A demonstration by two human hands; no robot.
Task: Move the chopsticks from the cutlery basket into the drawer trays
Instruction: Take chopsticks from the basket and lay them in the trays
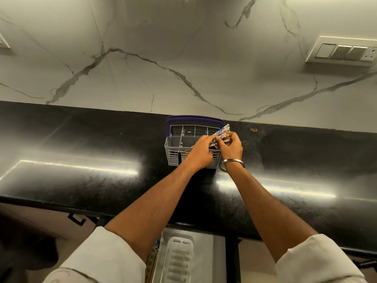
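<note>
A bundle of chopsticks (222, 132), patterned blue and white with pale yellowish ends, is held tilted over the right end of a grey cutlery basket (173, 149) with a purple handle, set on a black countertop (81, 144) against a marble-veined wall. The chopsticks are pinched from the left by the curled fingers of the left hand (201, 149) and gripped from the right by the right hand (231, 147), fingers curled round them near their upper ends. A metal bangle (231, 164) is worn on the right wrist. A white drawer tray (177, 260) is seen below the counter edge.
</note>
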